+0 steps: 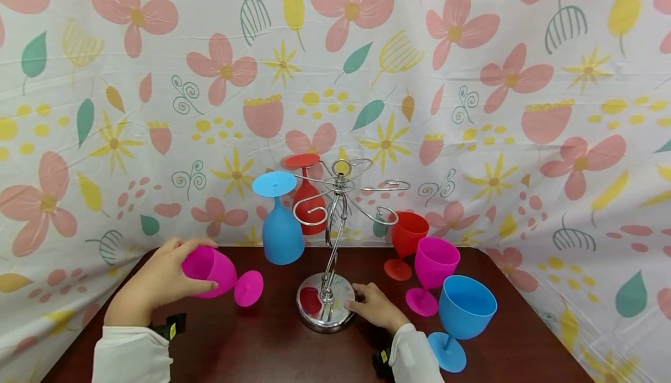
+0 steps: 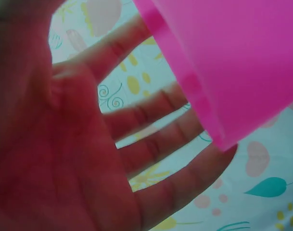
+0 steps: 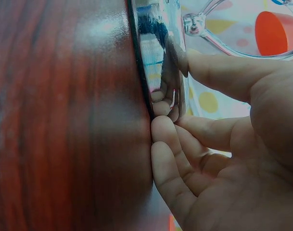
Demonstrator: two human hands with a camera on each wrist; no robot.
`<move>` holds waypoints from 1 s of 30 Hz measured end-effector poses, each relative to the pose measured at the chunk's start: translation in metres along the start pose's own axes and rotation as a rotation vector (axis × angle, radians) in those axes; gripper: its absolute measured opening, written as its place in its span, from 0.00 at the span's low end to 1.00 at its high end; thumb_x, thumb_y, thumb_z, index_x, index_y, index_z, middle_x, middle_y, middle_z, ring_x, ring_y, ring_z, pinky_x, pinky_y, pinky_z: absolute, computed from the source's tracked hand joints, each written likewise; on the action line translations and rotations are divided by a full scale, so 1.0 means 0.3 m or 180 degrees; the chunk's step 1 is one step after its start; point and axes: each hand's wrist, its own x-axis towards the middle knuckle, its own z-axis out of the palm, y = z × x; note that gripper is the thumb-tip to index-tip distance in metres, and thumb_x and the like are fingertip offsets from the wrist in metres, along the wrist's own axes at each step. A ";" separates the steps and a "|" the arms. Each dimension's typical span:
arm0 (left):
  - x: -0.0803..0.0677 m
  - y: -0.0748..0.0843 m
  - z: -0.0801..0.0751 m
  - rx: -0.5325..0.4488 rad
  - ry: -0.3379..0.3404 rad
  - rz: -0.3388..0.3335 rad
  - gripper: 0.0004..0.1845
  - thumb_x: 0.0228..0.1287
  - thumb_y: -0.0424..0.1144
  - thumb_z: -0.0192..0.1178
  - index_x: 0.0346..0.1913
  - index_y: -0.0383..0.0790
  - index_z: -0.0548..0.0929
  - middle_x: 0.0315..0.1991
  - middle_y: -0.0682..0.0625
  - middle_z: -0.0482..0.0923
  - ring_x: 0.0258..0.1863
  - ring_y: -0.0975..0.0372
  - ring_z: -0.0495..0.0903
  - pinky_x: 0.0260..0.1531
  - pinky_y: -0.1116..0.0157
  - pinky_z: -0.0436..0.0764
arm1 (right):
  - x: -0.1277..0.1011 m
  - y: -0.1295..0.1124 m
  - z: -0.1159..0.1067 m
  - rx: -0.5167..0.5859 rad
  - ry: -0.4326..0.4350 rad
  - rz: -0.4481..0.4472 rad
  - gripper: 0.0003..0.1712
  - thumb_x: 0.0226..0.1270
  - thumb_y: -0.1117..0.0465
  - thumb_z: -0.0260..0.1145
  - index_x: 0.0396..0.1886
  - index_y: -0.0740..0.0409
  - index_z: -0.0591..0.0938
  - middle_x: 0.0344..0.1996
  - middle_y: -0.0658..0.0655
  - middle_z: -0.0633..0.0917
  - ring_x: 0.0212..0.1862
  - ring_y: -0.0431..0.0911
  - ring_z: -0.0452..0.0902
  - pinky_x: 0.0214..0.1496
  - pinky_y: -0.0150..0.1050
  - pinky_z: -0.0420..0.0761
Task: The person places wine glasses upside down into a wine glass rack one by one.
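Note:
My left hand grips a magenta plastic goblet around its bowl, near the rim. The goblet is tipped on its side above the table, its foot pointing right. In the left wrist view the fingers lie along the outside of the magenta bowl. A chrome wine glass rack with curled wire arms stands mid-table. On its round base my right hand pinches the right edge, thumb on top. A blue goblet and a red goblet hang upside down from the rack's left arms.
Upright along the right of the table stand a red goblet, a magenta goblet and a blue goblet. The dark wooden table backs onto a flower-print cloth, which also hangs at both sides.

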 end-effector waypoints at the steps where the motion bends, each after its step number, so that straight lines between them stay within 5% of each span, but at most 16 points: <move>1: -0.004 -0.002 0.003 0.0002 0.0013 0.0023 0.40 0.40 0.58 0.78 0.60 0.50 0.76 0.49 0.38 0.71 0.45 0.46 0.73 0.35 0.51 0.79 | 0.001 0.001 -0.001 -0.0002 -0.0002 0.0000 0.37 0.64 0.54 0.69 0.63 0.76 0.71 0.42 0.60 0.75 0.46 0.51 0.72 0.50 0.48 0.74; 5: -0.021 -0.015 0.012 -0.0116 0.0026 0.0087 0.41 0.42 0.60 0.77 0.60 0.50 0.76 0.50 0.39 0.72 0.43 0.49 0.74 0.33 0.55 0.79 | 0.001 0.003 -0.001 -0.0001 -0.0001 -0.0007 0.37 0.64 0.53 0.69 0.63 0.76 0.71 0.43 0.60 0.75 0.47 0.52 0.72 0.50 0.48 0.74; 17: -0.045 -0.061 0.081 -0.1600 -0.0167 0.0527 0.34 0.53 0.42 0.75 0.62 0.46 0.71 0.53 0.45 0.75 0.48 0.55 0.79 0.41 0.64 0.83 | 0.000 -0.004 0.002 0.0044 0.0031 -0.0010 0.36 0.64 0.54 0.69 0.63 0.76 0.71 0.43 0.60 0.75 0.48 0.53 0.72 0.51 0.47 0.73; 30: -0.022 -0.062 0.152 -0.2219 -0.0501 0.0729 0.32 0.57 0.33 0.71 0.62 0.44 0.67 0.54 0.41 0.72 0.51 0.53 0.77 0.43 0.59 0.83 | -0.008 -0.020 -0.015 -0.0028 0.0008 0.0018 0.36 0.64 0.54 0.68 0.63 0.76 0.72 0.46 0.64 0.78 0.50 0.56 0.74 0.53 0.52 0.74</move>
